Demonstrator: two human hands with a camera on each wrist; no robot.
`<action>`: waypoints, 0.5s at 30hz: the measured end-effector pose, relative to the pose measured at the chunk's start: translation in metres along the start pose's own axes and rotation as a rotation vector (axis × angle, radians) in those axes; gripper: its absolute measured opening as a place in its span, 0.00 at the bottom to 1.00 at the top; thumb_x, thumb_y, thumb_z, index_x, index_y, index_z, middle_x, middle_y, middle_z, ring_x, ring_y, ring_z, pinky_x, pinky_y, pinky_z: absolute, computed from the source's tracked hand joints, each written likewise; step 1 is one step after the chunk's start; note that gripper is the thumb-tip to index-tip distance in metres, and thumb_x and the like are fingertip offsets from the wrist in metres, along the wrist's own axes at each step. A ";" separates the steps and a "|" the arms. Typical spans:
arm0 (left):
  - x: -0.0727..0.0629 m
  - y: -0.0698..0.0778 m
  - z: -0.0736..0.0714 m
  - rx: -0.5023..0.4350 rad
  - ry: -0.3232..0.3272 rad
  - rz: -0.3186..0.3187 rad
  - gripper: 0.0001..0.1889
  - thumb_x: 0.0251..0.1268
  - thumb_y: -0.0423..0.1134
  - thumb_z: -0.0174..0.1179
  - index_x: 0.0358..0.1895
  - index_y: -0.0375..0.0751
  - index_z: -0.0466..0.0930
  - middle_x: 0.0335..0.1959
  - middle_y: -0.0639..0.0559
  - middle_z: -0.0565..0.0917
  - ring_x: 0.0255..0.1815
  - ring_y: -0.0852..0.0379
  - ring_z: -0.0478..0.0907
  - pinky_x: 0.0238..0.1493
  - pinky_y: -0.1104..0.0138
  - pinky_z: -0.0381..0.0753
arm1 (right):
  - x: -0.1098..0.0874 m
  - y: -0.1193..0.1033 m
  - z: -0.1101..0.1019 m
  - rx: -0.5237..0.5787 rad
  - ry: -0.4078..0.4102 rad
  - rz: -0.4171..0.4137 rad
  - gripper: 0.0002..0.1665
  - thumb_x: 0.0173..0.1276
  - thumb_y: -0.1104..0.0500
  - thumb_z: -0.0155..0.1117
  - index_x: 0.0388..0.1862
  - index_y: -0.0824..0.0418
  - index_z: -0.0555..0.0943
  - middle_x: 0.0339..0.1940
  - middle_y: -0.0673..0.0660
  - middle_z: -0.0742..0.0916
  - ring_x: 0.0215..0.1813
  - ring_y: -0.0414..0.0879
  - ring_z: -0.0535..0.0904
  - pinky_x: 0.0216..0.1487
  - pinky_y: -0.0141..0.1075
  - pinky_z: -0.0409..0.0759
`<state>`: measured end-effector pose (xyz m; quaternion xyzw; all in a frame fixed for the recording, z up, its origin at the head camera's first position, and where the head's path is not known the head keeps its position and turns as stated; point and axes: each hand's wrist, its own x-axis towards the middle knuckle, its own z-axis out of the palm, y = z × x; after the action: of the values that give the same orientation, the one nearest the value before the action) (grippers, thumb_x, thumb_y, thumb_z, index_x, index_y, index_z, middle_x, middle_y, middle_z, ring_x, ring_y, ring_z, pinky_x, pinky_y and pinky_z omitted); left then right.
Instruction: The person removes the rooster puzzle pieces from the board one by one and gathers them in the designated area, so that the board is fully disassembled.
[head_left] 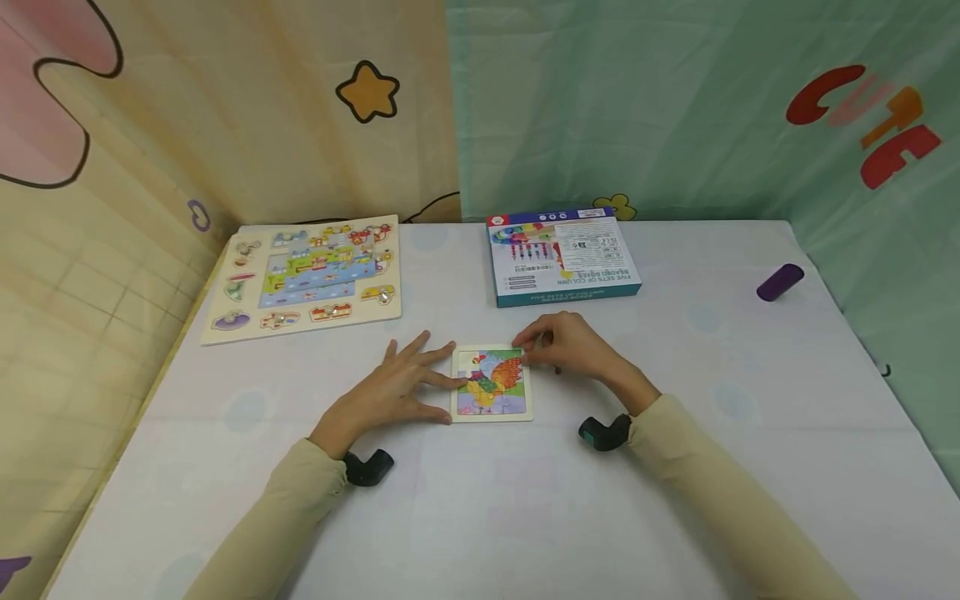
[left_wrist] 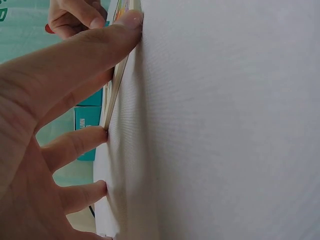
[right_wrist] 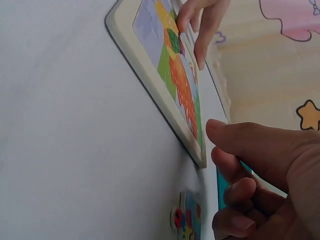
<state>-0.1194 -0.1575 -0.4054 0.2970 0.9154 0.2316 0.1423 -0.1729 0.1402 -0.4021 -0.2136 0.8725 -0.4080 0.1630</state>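
Observation:
A small square jigsaw puzzle (head_left: 491,383) in a pale frame lies flat on the table, its picture a colourful bird. My left hand (head_left: 397,387) spreads along its left side, fingers fairly straight. One finger rests over the picture and the thumb (left_wrist: 132,22) touches the frame's edge. By the upper right corner is my right hand (head_left: 573,346), fingers loosely bent. In the right wrist view, the right thumb (right_wrist: 240,132) and forefinger stand slightly apart near the frame (right_wrist: 150,85), with nothing visible between them. Below that hand shows a small colourful printed thing (right_wrist: 191,217), its kind unclear.
Behind the left hand lies a wooden knob puzzle board (head_left: 307,279) with pieces and picture sheets on it. A flat boxed bead set (head_left: 562,258) sits behind the right hand. At the far right is a purple cylinder (head_left: 780,282). Printed curtains border the table.

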 end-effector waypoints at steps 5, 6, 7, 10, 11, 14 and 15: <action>0.000 0.000 0.000 0.008 -0.005 -0.002 0.30 0.47 0.56 0.75 0.58 0.57 0.83 0.75 0.49 0.63 0.79 0.36 0.40 0.67 0.29 0.36 | 0.012 -0.008 0.014 0.012 -0.046 -0.058 0.14 0.60 0.61 0.74 0.46 0.59 0.88 0.39 0.50 0.86 0.37 0.47 0.73 0.36 0.34 0.70; 0.000 0.000 0.000 0.010 -0.005 -0.001 0.30 0.47 0.56 0.75 0.58 0.57 0.83 0.75 0.49 0.63 0.79 0.36 0.40 0.67 0.29 0.36 | 0.014 -0.009 0.016 0.018 -0.060 -0.073 0.14 0.61 0.61 0.73 0.47 0.59 0.88 0.39 0.50 0.86 0.38 0.47 0.73 0.37 0.35 0.70; 0.000 0.000 0.000 0.011 -0.003 0.001 0.30 0.48 0.56 0.75 0.58 0.57 0.83 0.75 0.49 0.63 0.79 0.36 0.40 0.66 0.29 0.37 | 0.016 -0.010 0.018 0.022 -0.074 -0.086 0.14 0.61 0.62 0.72 0.47 0.59 0.88 0.40 0.50 0.86 0.40 0.47 0.73 0.39 0.34 0.72; -0.001 -0.001 0.000 0.009 0.000 0.006 0.30 0.48 0.57 0.75 0.58 0.58 0.83 0.75 0.49 0.63 0.79 0.36 0.40 0.66 0.29 0.36 | 0.020 -0.013 0.021 0.017 -0.109 -0.124 0.14 0.62 0.64 0.71 0.48 0.59 0.88 0.39 0.51 0.85 0.40 0.46 0.74 0.40 0.34 0.73; -0.001 -0.001 0.000 0.008 0.001 0.007 0.30 0.48 0.57 0.75 0.58 0.58 0.83 0.75 0.49 0.63 0.79 0.36 0.40 0.66 0.29 0.36 | 0.021 -0.014 0.022 0.013 -0.117 -0.135 0.15 0.63 0.64 0.70 0.49 0.59 0.87 0.39 0.52 0.85 0.39 0.46 0.73 0.39 0.34 0.73; -0.001 -0.001 0.000 0.006 0.001 0.008 0.30 0.48 0.57 0.75 0.58 0.58 0.83 0.75 0.49 0.63 0.79 0.36 0.40 0.67 0.29 0.36 | 0.023 -0.017 0.024 -0.018 -0.129 -0.160 0.15 0.63 0.65 0.70 0.50 0.59 0.88 0.37 0.52 0.84 0.37 0.46 0.72 0.38 0.33 0.73; -0.001 -0.001 0.000 0.005 0.001 0.007 0.30 0.48 0.56 0.75 0.58 0.58 0.83 0.75 0.49 0.63 0.79 0.36 0.40 0.67 0.29 0.36 | 0.024 -0.017 0.025 -0.025 -0.133 -0.166 0.15 0.63 0.65 0.70 0.50 0.59 0.87 0.37 0.52 0.83 0.37 0.46 0.72 0.38 0.33 0.73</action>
<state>-0.1191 -0.1586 -0.4055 0.3006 0.9149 0.2300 0.1402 -0.1782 0.1020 -0.4065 -0.3136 0.8443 -0.3940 0.1835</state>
